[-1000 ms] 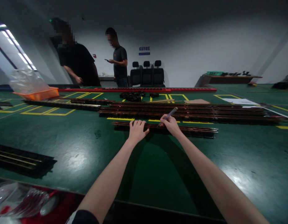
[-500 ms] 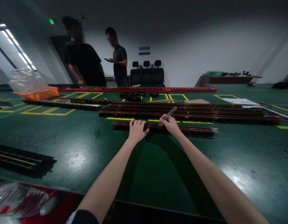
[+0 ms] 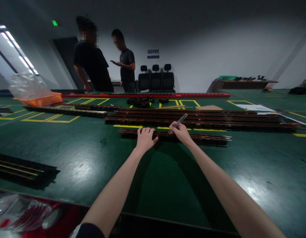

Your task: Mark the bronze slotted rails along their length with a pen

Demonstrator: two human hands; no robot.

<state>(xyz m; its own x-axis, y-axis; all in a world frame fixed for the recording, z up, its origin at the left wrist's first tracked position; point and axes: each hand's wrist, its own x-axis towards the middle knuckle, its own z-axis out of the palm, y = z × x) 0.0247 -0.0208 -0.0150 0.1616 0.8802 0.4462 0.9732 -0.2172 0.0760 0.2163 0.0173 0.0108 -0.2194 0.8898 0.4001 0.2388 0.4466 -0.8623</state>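
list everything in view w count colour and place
slim pen-like tool: one, greyish, right hand
short slatted bundle: one, black-copper, under left hand
long slatted strips: several, black-copper, beyond hands
slatted piece: one, black-gold, near left
broad flat table: one, green, beneath
shallow plastic tray: one, orange, far left
crumpled plastic: count unclear, clear, on tray
long rail: one, red, far side
jumbled parts: count unclear, black, before rail
flat card: one, brown, right of centre
high-backed seats: three, black, back wall
standing people: two, dark-clothed, beyond table
plastic packaging: count unclear, clear, lower left
own hands: two, bare, centre
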